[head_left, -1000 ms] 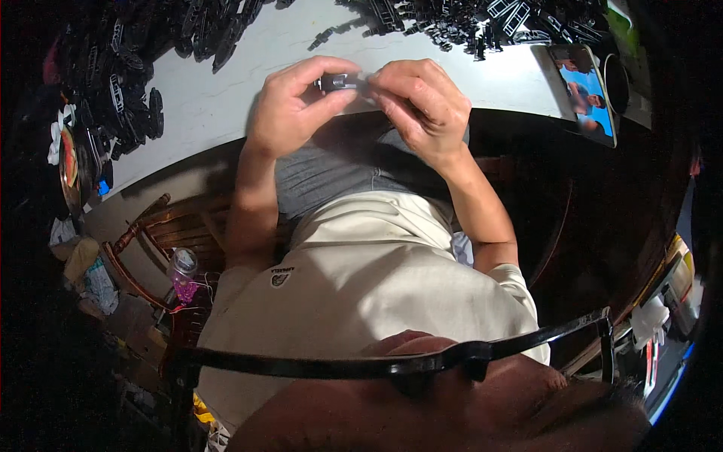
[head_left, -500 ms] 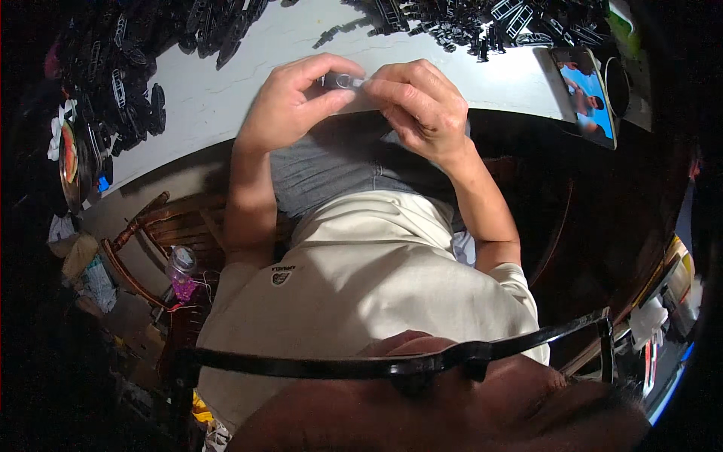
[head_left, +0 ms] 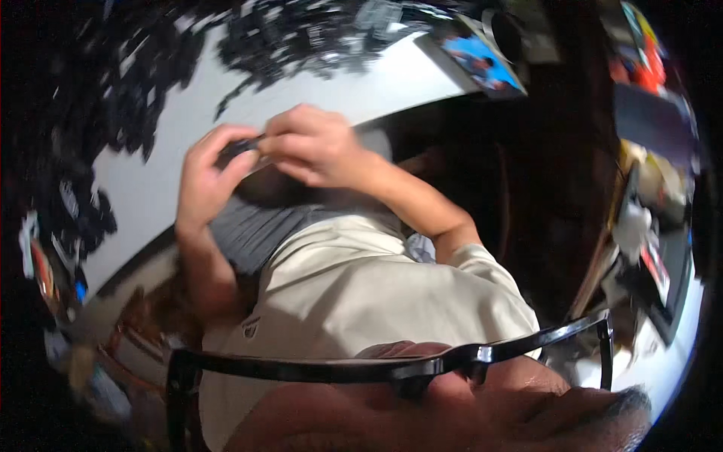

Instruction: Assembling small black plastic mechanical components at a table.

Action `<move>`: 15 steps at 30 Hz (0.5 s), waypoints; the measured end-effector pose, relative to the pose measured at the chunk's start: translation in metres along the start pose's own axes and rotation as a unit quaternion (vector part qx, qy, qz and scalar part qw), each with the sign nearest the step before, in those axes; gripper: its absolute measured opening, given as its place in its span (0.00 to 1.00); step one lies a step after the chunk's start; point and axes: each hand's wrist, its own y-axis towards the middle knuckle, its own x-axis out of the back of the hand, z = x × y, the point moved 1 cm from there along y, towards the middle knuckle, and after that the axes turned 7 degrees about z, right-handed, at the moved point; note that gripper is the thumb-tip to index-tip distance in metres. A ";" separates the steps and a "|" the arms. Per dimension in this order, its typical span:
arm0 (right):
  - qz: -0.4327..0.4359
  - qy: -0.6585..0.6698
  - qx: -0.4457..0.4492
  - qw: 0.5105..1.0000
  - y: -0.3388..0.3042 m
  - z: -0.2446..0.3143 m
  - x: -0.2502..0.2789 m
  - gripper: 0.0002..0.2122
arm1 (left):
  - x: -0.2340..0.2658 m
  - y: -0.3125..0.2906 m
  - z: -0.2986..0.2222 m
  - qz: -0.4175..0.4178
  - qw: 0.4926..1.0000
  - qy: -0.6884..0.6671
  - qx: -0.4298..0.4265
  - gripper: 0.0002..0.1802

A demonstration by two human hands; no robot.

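A person's left hand [head_left: 202,181] grips a small black part [head_left: 235,151] between thumb and fingers, held up near the near edge of a white tabletop [head_left: 132,192]. The right hand [head_left: 320,147] meets it, fingers bunched at the part's right end; blur hides whether they grip it. Black pieces [head_left: 290,38] lie heaped along the tabletop's far side, and a phone [head_left: 482,64] with a lit screen stands to the right

Odds and ends around my worktop [head_left: 139,197].
Upper right of centre, my phone [head_left: 480,60] glows blue beside a dark round thing [head_left: 503,35]; red-orange clutter [head_left: 651,69] blurs far upper right, a wooden chair [head_left: 128,369] lower left, my black glasses [head_left: 407,368] across the bottom.
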 end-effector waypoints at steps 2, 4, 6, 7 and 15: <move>-0.034 0.002 -0.009 0.999 0.001 0.001 0.002 0.12 | -0.003 0.001 -0.004 -0.017 0.999 -0.029 0.029 0.12; -0.051 -0.006 -0.095 0.994 0.001 -0.001 0.005 0.11 | -0.008 0.004 0.003 -0.010 0.997 -0.071 -0.011 0.12; 0.044 -0.016 -0.136 0.990 0.005 0.006 0.007 0.13 | -0.007 -0.003 0.009 -0.013 0.994 -0.107 -0.034 0.12; 0.074 -0.016 -0.142 0.987 0.009 0.010 0.009 0.13 | -0.007 -0.006 0.011 -0.018 0.990 -0.139 -0.018 0.13; 0.185 0.031 -0.117 0.975 0.000 0.017 0.020 0.15 | 0.003 -0.021 -0.006 0.019 0.996 -0.085 0.019 0.21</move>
